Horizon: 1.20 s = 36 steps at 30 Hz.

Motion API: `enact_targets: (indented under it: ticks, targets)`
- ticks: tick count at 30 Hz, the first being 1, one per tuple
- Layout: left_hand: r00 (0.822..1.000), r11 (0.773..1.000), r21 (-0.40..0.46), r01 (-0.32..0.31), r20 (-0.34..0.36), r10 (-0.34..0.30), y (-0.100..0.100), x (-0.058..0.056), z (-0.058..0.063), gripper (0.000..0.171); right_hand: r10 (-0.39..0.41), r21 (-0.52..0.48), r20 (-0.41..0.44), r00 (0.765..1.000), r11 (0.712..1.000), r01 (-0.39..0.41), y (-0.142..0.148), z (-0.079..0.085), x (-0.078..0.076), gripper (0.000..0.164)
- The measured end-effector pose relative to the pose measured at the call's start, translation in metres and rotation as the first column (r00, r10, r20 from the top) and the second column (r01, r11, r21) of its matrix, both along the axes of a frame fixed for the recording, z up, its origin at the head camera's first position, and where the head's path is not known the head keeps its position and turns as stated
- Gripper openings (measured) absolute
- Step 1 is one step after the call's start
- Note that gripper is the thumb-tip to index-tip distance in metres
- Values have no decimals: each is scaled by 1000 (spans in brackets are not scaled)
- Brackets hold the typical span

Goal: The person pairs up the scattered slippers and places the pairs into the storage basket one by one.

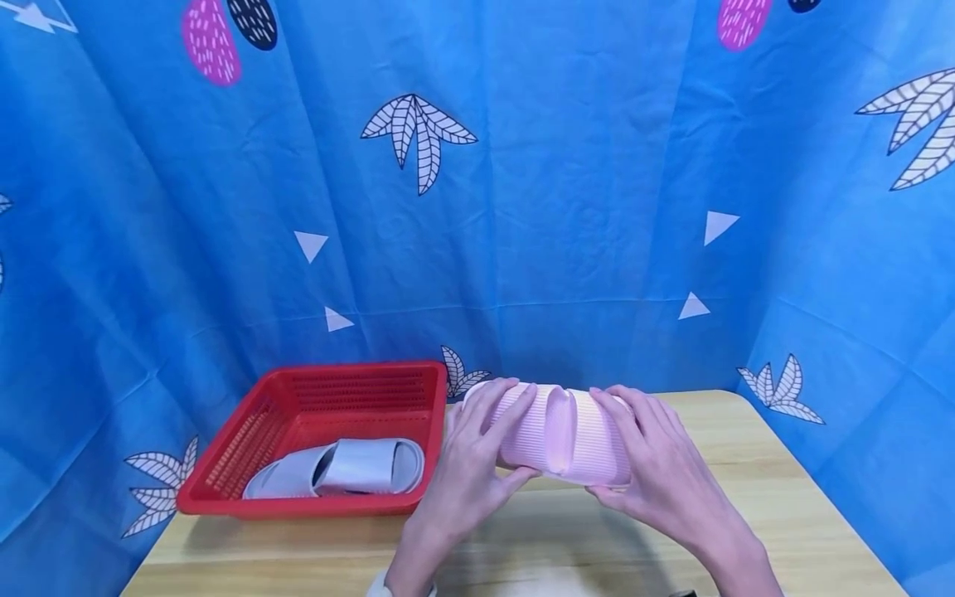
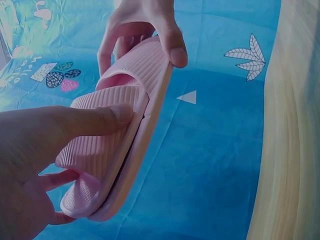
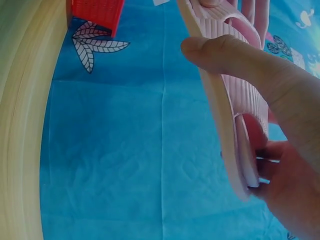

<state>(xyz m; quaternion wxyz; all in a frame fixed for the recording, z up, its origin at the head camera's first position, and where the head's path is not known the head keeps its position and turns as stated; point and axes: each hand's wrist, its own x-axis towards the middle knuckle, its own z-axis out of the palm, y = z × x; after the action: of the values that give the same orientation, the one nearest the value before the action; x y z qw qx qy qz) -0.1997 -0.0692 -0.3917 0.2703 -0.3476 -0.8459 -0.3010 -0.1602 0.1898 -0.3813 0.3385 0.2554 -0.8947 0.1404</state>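
Two ribbed pink slippers (image 1: 525,431) are fitted together head to tail, held up over the wooden table. My left hand (image 1: 470,456) grips their left end, fingers across the top and thumb below. At the other end my right hand (image 1: 667,464) holds them the same way. In the left wrist view, the left thumb presses on the ribbed strap of the nearer slipper (image 2: 95,150). The right wrist view shows the right thumb across the sole edge of the pink slippers (image 3: 220,107), with fingers partly hidden behind them.
Left of the hands, a red plastic basket (image 1: 358,367) stands on the wooden table (image 1: 753,497). Light grey slippers (image 1: 361,466) lie inside it, near the front wall. A blue patterned curtain (image 1: 522,232) hangs behind and at both sides of the table.
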Motion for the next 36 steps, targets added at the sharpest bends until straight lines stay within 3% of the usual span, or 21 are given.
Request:
enact_targets:
  ticks: [9, 20, 25, 28, 32, 36]
  targets:
    - [998, 998, 13, 58, 26, -58, 8, 5, 3, 104, 21, 8, -32, 999, 1000, -21, 0, -3, 4, 111]
    - [997, 997, 49, 62, 46, -64, 14, 1, -6, 102, 18, 50, -60, 998, 999, -15, 1, -3, 4, 109]
    - [995, 994, 52, 91, 42, -93, 10, -6, -9, 101, 43, 15, -30, 999, 999, -42, 4, -5, -1, 114]
    - [996, 995, 30, 91, 1, -91, 7, -9, -8, 101, 52, -17, -3, 999, 999, -52, 5, -7, -3, 115]
    - [997, 997, 26, 78, -32, -77, -2, -9, -7, 101, 57, -48, 27, 998, 997, -56, 3, -8, -2, 114]
    - [999, 999, 22, 45, -14, -45, -15, -5, -8, 98, 50, -80, 48, 998, 996, -46, 5, -6, -2, 115]
